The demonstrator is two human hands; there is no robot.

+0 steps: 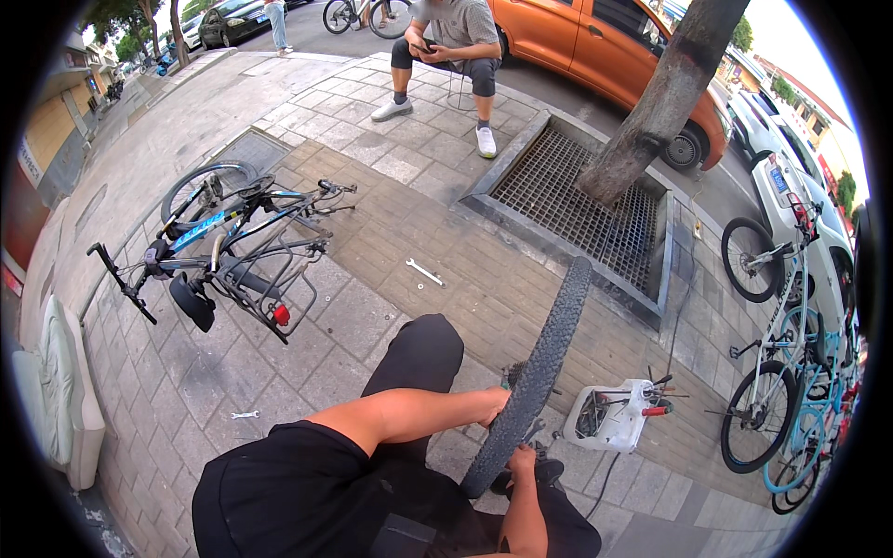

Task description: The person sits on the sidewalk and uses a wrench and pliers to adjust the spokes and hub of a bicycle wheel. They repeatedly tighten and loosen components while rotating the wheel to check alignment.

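- Head view: 1 wheel (538,372), stood on edge between the legs (419,358), apparently for steadiness.
- Left hand (496,406): placed beside the sprocket (513,374); fingers hidden, state cannot be told.
- Right hand (523,459): low by the tyre; whether the wrench (533,431) is gripped cannot be told.
- White container (628,428): tool-filled, set nearby, presumably for reach.
- Paving (186,418), streetside: 1 bicycle frame (200,232) laid down.

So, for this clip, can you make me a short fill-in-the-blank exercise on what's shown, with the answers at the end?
1. The hand nearer the white container is the person's ____ one.
2. The bicycle with a rack is on the ____ side of the large tire.
3. That bicycle's reflector is ____.
4. The car directly behind the tree trunk is ____.

Missing words: right; left; red; orange.
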